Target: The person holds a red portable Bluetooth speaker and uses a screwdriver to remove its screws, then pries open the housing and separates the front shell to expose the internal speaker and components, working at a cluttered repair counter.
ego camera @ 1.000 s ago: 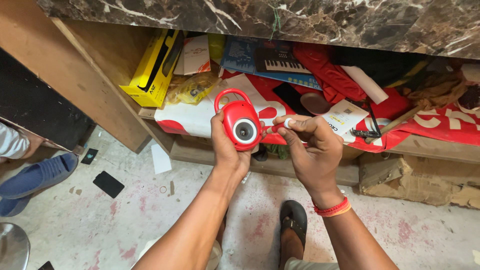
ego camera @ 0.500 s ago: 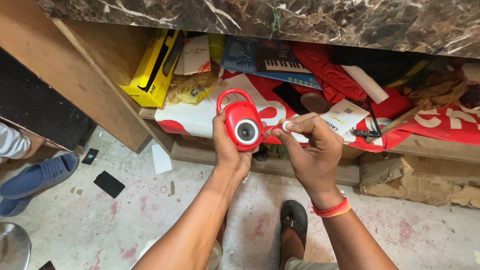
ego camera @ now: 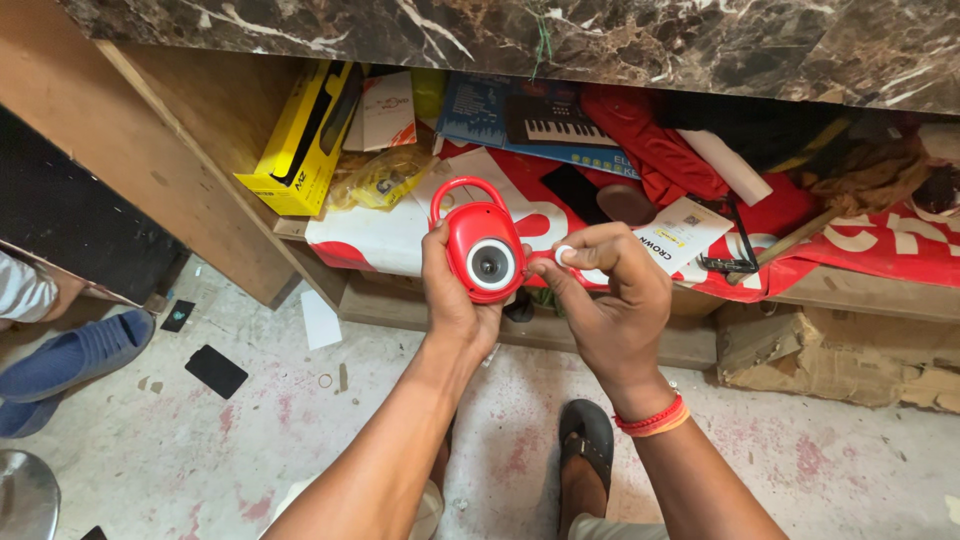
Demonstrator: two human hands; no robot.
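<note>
Two hands, left (ego camera: 452, 300) gripping red speaker (ego camera: 483, 252), right (ego camera: 610, 300) pinching small white disc (ego camera: 564, 254), cluttered shelf (ego camera: 600, 300) behind

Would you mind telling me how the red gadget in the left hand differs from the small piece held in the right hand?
The red gadget is much bigger than the small white piece. The gadget is red with a loop handle and a round lens-like centre; the piece is plain white and rounded. The left hand wraps the gadget from the side, while the right hand pinches the piece between fingertips. Both are held up in front of the cluttered shelf.
</note>
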